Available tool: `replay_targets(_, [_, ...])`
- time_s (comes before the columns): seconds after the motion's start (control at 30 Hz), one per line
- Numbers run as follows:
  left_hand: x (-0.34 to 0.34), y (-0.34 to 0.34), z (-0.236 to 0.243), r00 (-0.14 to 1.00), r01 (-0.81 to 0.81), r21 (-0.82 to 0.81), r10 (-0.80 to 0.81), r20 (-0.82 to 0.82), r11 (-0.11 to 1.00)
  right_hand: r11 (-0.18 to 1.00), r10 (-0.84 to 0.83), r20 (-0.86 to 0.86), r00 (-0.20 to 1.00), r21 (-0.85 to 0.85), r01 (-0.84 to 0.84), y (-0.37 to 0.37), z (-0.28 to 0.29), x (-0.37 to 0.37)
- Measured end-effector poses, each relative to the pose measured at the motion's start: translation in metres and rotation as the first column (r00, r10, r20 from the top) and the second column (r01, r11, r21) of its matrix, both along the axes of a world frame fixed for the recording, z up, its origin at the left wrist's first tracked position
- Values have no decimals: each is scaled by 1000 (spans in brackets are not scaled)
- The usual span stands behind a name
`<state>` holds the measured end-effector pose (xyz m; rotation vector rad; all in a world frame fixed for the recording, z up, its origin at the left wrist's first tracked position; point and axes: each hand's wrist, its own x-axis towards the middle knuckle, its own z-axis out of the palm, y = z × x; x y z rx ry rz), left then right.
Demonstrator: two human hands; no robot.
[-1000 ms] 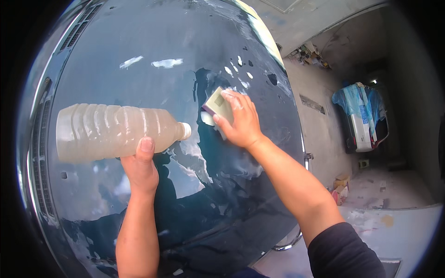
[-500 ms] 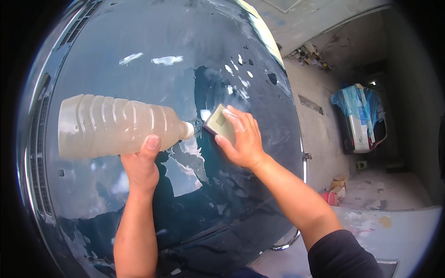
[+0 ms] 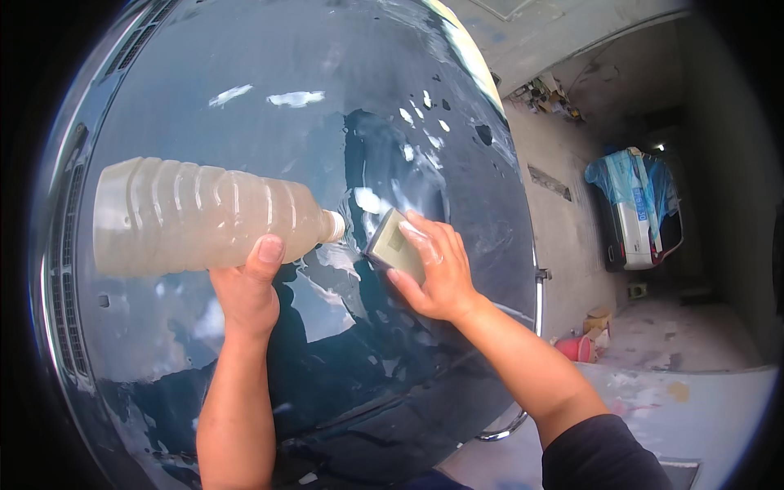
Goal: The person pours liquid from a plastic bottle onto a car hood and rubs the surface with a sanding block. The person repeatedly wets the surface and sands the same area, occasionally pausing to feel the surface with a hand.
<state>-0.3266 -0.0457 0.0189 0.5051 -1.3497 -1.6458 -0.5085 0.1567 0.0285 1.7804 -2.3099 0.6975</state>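
Note:
In the head view, my left hand (image 3: 245,286) grips a large ribbed plastic bottle (image 3: 196,212) of cloudy liquid, lying sideways in the air above a dark, glossy car hood (image 3: 204,335). Clear liquid runs from its white-capped end onto the panel. My right hand (image 3: 433,269) is closed on a flat pale-green block with a dark edge (image 3: 390,237), held against the wet hood just right of the bottle's mouth. The hood shows reflections and scattered pale patches (image 3: 295,99).
A grille vent (image 3: 69,261) lines the hood's left side. Beyond its right edge and chrome bar (image 3: 539,302) are a concrete floor, a vehicle partly draped in blue plastic (image 3: 633,212), a red bucket with cardboard (image 3: 578,349), and piled clutter (image 3: 551,98) near a wall.
My right hand and the block have moved downward, toward me, over the hood. The bottle has risen slightly in the picture, and liquid now runs from its mouth.

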Motion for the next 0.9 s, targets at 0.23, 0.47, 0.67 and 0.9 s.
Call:
replay_targets(0.23, [-13,6,4,1000,-13,0,13,-20,1000,993,-107,-98,989,-55,102,-93,5,-61])
replay_targets(0.47, [-1,-4,-1,999,-31,-9,30,-28,999,999,-36,-29,999,26,37,22,-2,-26])
replay_targets(0.67, [-14,0,1,996,-80,-30,79,-31,996,987,-160,-117,980,-22,158,-81,0,-24])
replay_targets(0.9, [0,-10,0,1000,-20,-64,19,-22,998,987,-156,-89,984,26,159,1,-6,-21])
